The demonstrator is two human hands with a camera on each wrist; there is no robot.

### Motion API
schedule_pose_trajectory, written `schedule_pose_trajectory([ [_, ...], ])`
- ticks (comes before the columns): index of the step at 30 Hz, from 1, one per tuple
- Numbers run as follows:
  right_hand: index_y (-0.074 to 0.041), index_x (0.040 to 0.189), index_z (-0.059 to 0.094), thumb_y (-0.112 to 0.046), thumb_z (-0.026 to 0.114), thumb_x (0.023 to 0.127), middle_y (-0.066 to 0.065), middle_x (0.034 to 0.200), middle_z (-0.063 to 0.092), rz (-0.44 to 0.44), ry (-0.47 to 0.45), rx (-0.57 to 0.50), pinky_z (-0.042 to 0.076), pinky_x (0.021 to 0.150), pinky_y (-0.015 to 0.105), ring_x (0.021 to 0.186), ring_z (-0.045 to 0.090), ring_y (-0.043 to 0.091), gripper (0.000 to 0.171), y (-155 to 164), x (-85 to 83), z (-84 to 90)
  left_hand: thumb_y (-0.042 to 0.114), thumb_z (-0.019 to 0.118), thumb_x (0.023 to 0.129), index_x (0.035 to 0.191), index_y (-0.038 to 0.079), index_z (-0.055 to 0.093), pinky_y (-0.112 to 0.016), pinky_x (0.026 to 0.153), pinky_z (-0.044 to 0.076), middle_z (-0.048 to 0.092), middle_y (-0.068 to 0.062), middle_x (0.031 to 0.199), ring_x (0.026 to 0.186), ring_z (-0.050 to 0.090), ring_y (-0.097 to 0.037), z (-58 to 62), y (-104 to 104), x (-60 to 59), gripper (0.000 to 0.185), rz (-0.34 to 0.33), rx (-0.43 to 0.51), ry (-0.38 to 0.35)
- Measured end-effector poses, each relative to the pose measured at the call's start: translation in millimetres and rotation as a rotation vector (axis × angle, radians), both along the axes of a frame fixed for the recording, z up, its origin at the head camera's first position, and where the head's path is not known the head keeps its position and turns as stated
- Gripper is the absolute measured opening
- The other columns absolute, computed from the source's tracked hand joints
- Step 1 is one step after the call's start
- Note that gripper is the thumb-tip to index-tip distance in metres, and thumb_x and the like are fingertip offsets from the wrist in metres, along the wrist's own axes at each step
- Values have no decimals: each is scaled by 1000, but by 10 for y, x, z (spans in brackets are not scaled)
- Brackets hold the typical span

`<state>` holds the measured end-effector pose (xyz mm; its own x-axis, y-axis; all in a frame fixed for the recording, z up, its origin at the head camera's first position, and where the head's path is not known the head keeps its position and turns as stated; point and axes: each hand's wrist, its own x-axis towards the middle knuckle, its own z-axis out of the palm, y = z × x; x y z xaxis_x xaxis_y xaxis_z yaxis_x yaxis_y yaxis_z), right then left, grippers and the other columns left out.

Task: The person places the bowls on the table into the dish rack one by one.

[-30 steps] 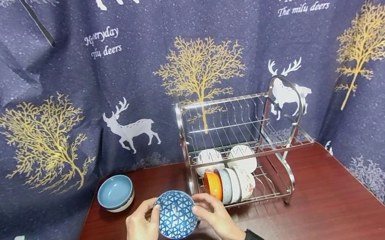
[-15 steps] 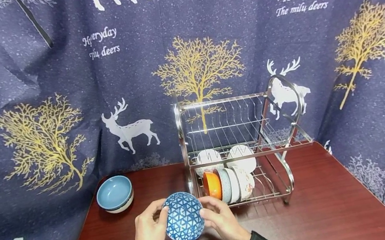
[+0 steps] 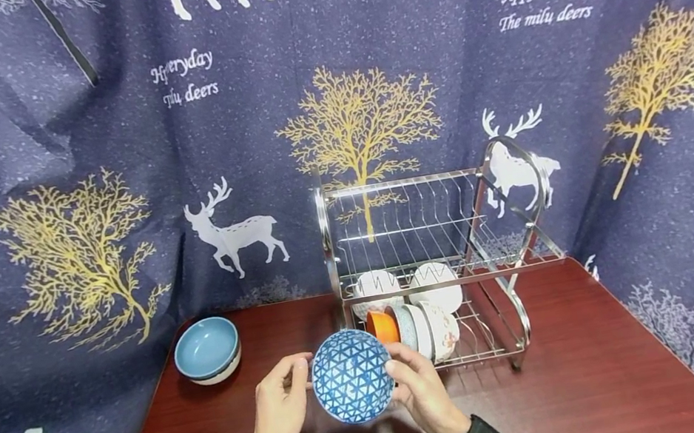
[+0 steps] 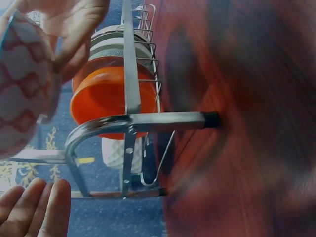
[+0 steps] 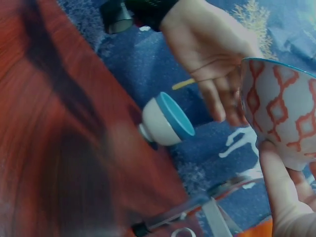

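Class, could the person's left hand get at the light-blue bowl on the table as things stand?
Probably not at once: the left hand is supporting the blue triangle-patterned bowl with the right hand. The path to the light-blue bowl over the wooden table looks unobstructed.

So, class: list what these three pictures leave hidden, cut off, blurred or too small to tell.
- Head view: the patterned bowl hides part of the orange bowl and both hands' fingertips.
- Left wrist view: the table is motion-blurred; the left hand is cut by the edge.
- Right wrist view: the dish rack is cut off and blurred.
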<state>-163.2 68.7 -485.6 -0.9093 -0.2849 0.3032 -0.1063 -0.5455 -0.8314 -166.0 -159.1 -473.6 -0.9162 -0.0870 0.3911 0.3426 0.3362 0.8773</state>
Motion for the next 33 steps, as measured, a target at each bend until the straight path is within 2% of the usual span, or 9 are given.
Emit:
schedule_pose_trajectory([
  [5,15,122,45,-3,42,97,18,114,56,-18,32,-33,56,76,39,93,64,25,31,135,-26,41,13,64,92,106,9,69,-26,69,55,68,2,88,77,66,-9,-139,96,-79,15,-6,-57,9],
  [9,12,122,46,-5,41,98,17,114,57,-58,25,-36,55,79,39,94,65,25,30,235,-29,86,12,68,89,107,9,68,-25,70,55,69,1,92,82,66,-11,-221,177,-123,18,-5,-91,13],
  [17,18,122,42,-6,44,98,19,112,58,-183,36,33,57,73,39,89,66,25,34,505,-36,188,14,68,89,111,4,65,-27,73,55,70,-7,99,84,67,-16,-344,342,-186,25,-84,-88,5],
  [23,22,120,40,-2,43,99,18,108,59,-293,91,66,57,67,33,87,65,22,33,725,-14,245,12,67,90,107,4,67,-26,73,55,69,-7,92,83,68,-19,-387,430,-222,20,-93,-68,-44],
  [27,21,120,43,-3,47,97,17,109,59,-395,43,98,57,67,32,87,64,21,33,835,-10,278,8,67,89,104,2,68,-25,71,55,68,-7,89,80,67,-19,-393,448,-244,16,-85,-52,-79],
  [33,18,119,45,-3,52,96,14,103,59,-524,-17,133,57,65,31,84,64,20,33,980,-24,331,6,68,87,96,4,69,-26,68,53,68,-2,84,74,65,-13,-404,472,-268,9,-39,-95,-69],
])
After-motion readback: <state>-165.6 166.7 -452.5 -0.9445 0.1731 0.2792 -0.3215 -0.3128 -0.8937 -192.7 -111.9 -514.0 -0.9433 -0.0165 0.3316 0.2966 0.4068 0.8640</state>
